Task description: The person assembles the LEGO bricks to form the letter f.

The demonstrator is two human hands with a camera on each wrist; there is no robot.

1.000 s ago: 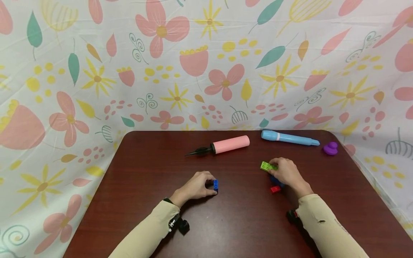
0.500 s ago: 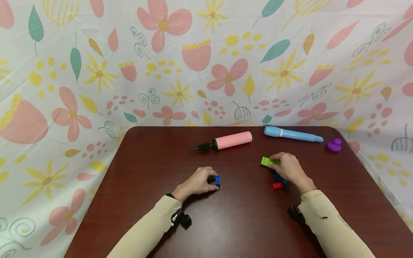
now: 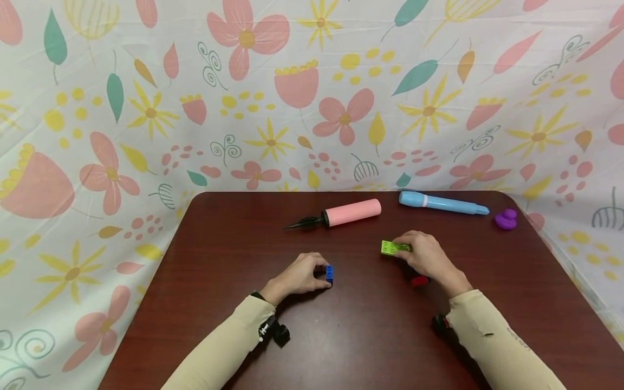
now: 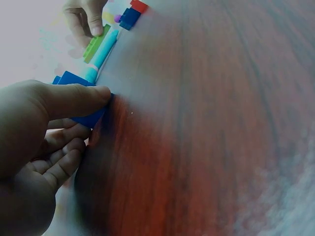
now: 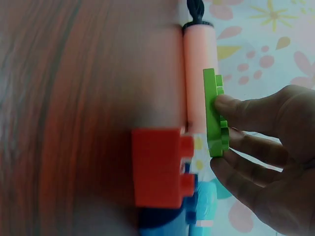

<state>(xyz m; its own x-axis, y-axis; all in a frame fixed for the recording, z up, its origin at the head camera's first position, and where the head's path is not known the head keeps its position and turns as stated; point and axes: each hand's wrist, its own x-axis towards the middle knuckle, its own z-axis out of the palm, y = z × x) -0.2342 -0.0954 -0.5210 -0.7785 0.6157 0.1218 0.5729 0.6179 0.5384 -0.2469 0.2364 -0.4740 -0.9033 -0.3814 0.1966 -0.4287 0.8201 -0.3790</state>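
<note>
My left hand (image 3: pixel 299 274) pinches a small blue toy brick (image 3: pixel 329 274) between thumb and fingers at the middle of the table. In the left wrist view the thumb lies across that brick (image 4: pixel 86 108). Farther right, my right hand (image 3: pixel 426 254) grips a lime green studded brick (image 3: pixel 390 248), which the right wrist view shows held clear of the tabletop. Below that hand sit a red brick (image 3: pixel 419 280) and a dark blue brick (image 4: pixel 129 18), side by side; the hand partly covers them in the head view.
A pink hand pump (image 3: pixel 352 212) with a black nozzle lies toward the back edge of the brown table (image 3: pixel 234 233). Right of it are a light blue tube-shaped pump (image 3: pixel 443 203) and a purple rubber-duck-like toy (image 3: pixel 506 219). A floral cloth (image 3: pixel 185 135) hangs behind.
My right hand has moved left with the green brick, away from the red and blue bricks. The left hand keeps its hold on the blue brick.
</note>
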